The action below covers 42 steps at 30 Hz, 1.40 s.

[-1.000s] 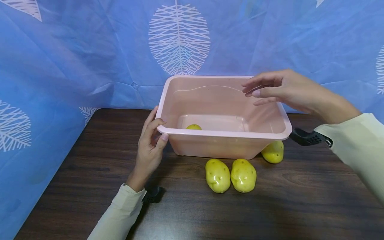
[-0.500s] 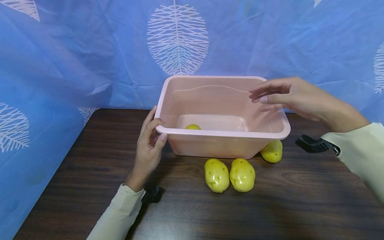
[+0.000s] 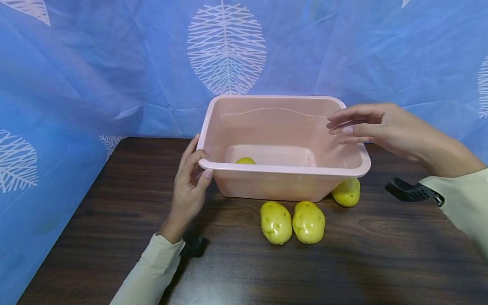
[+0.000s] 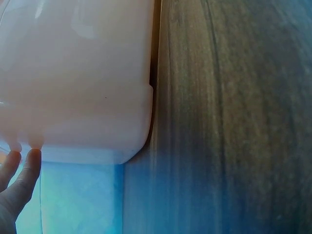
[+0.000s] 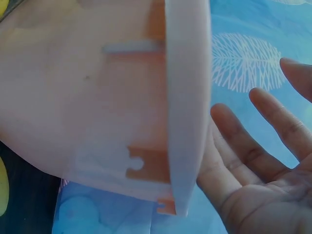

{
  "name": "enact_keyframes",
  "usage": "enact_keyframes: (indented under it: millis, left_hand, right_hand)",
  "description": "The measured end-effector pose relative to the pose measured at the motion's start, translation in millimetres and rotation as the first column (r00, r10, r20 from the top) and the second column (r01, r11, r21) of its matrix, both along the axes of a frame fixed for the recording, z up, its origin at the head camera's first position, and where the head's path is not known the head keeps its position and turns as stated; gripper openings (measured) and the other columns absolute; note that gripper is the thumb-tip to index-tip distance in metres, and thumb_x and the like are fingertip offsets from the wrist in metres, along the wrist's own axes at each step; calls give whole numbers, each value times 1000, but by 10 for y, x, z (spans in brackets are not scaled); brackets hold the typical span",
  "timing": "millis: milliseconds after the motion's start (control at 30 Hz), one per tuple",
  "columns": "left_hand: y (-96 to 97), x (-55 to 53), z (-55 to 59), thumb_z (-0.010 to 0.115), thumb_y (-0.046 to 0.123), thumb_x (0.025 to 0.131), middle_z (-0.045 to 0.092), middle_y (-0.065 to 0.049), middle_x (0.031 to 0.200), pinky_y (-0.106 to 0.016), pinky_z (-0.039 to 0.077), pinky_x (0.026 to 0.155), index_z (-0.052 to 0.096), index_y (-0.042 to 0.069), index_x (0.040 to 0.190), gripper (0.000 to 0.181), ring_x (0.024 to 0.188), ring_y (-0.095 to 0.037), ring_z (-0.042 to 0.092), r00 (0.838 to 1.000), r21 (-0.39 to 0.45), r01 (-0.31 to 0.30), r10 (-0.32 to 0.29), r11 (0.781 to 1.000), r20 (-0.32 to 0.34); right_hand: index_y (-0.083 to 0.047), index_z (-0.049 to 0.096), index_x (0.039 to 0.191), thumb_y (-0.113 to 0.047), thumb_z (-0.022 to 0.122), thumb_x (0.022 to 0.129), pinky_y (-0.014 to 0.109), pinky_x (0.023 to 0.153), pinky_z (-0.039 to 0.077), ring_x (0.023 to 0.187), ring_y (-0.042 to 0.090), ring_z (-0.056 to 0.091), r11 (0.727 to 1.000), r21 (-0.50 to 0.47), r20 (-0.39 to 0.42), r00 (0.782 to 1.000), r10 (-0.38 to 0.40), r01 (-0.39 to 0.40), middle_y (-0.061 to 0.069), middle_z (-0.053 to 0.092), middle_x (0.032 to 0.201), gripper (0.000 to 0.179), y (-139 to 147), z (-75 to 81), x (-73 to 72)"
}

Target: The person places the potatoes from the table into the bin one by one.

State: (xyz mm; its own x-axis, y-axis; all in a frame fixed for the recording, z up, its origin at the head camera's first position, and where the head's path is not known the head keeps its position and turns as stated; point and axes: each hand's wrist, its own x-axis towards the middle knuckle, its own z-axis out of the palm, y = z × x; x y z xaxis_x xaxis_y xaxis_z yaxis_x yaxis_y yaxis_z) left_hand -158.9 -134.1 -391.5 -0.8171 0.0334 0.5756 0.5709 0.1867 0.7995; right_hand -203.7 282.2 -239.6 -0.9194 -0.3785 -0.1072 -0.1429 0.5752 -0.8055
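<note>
A pale pink plastic bin [image 3: 267, 184] stands on the table, with one yellow potato [image 3: 245, 161] showing inside, partly hidden by the front wall. My left hand [image 3: 188, 192] holds the bin's front left corner, index finger on the rim and thumb below it. Two of its fingertips meet the bin wall in the left wrist view. My right hand [image 3: 392, 131] is above the bin's right rim with loosely bent fingers and nothing in it. Two potatoes [image 3: 276, 223] [image 3: 309, 223] lie side by side before the bin. Another potato [image 3: 346, 192] sits partly under its right corner.
Behind the bin hangs a blue cloth [image 3: 126, 63] with white leaf prints. The dark wooden table [image 3: 114, 212] ends at a slanting edge on the left. Black straps [image 3: 413, 190] sit at both wrists.
My right hand has drawn back to the right and slightly down, from over the bin's inside to its right rim. My left hand, the bin and the potatoes have stayed in place.
</note>
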Motion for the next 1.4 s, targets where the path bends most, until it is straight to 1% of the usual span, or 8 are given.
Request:
enact_keyframes:
  millis: [233,367,633,833,900,1067,1167,1400]
  left_hand:
    - [-5,1,6,63,2,98,28,-2,173,-66,50,103,56,2,137,40,151,-38,41,1000,-14,-6,6,1000,-2]
    - [-7,3,6,62,-1,98,27,-4,173,-66,50,102,55,1,136,39,150,-39,42,1000,2,15,-15,1000,-8]
    - [7,-10,5,61,0,98,27,-4,173,-66,51,102,54,-2,136,38,149,-39,43,999,17,45,-44,999,-18]
    - [1,-12,7,62,-1,97,27,-5,173,-66,51,102,55,-1,136,39,150,-37,42,999,24,34,-34,999,-13]
    - [-1,-10,4,62,-2,97,28,-3,173,-67,50,102,55,-1,136,40,150,-37,42,999,24,31,-31,999,-9]
    - [5,-10,-5,62,-1,97,27,-3,173,-65,51,102,54,-1,136,39,149,-38,42,999,22,34,-34,999,-12]
    - [3,-13,-9,62,-1,97,28,-4,173,-64,52,101,55,-1,135,39,149,-38,43,999,24,33,-32,999,-19]
    - [-7,-16,-19,62,-1,97,28,-1,173,-65,52,101,55,-1,136,39,150,-37,42,999,12,26,-26,1000,-23]
  right_hand:
    - [-15,62,145,-12,63,105,20,90,60,121,6,68,998,-46,-11,999,-35,34,-10,69,139,41,116,-47,61]
    - [-12,61,146,-6,60,105,23,89,61,120,8,69,996,-90,-41,999,-29,25,-7,69,138,42,161,-78,89]
    - [-14,65,142,-7,65,102,18,84,59,113,4,70,992,-51,-110,986,-122,117,-13,73,130,40,270,-142,191]
    - [-5,62,142,-1,60,104,19,87,60,108,10,74,991,-114,-131,988,-87,73,-3,75,129,39,327,-190,226]
    - [-4,62,142,-3,61,103,18,87,59,108,9,74,991,-105,-134,987,-92,78,-3,75,129,39,338,-188,239]
    - [-11,62,144,-12,65,104,11,86,53,110,2,70,991,-10,-171,976,-132,133,-10,74,129,40,381,-186,311]
    - [-13,62,145,-12,65,103,9,87,50,109,1,71,989,6,-185,972,-147,150,-12,73,131,42,436,-216,354]
    - [-12,61,145,-9,64,103,10,85,54,104,4,73,987,15,-193,969,-154,159,-13,72,131,42,550,-358,415]
